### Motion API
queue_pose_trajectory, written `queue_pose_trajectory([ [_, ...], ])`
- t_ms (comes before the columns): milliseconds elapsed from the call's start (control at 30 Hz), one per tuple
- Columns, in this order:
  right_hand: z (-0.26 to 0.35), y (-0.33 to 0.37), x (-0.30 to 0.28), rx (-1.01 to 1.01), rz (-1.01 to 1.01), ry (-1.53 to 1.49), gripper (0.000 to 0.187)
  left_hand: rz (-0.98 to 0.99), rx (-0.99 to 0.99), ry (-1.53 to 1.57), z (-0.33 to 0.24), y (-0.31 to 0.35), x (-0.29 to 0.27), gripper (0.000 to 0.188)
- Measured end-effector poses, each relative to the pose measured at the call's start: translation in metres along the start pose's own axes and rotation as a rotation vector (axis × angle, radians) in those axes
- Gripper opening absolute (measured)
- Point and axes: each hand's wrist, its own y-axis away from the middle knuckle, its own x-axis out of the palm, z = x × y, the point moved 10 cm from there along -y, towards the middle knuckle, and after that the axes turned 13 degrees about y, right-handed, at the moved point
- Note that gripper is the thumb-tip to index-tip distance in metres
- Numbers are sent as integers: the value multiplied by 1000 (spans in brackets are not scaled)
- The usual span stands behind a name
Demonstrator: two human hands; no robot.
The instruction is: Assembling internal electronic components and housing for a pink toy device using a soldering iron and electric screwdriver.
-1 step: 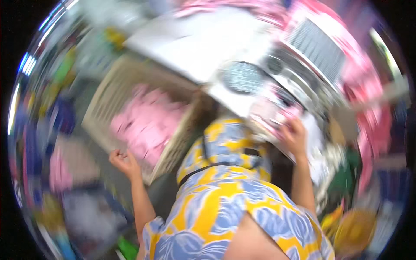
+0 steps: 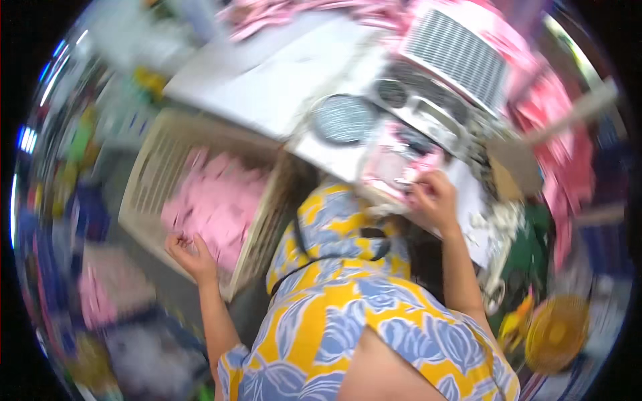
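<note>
My left hand (image 2: 192,257) hovers at the near left rim of a beige plastic basket (image 2: 144,177), fingers loosely curled and apart, holding nothing that I can see. A heap of flat pink pieces (image 2: 217,204) fills part of that basket. At the worktable my right hand (image 2: 435,200) has its fingertips pinched together beside a small tray of pink material (image 2: 388,167). What lies between those fingertips is too blurred to make out. A round blue-grey dish (image 2: 344,119) sits just left of the tray, and a silver device (image 2: 435,120) stands behind it.
Pink material (image 2: 555,147) hangs at the right, near a grey ribbed panel (image 2: 458,57). A white board (image 2: 261,73) covers the table's left part. A yellow round basket (image 2: 557,334) and a green cloth or bag (image 2: 528,247) are low on the right.
The whole view has shifted, so the table and its items appear farther left. My left hand is now closer over the basket's rim. My right hand stays by the small tray.
</note>
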Motion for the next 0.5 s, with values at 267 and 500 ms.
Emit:
queue_pose_trajectory([
  [267, -67, 23, -162, 225, -777, -318, 24, 753, 472, 579, -306, -74, 321, 82],
  [500, -91, 6, -160, 268, -646, -453, 24, 599, 181, 719, -348, -254, 543, 78],
])
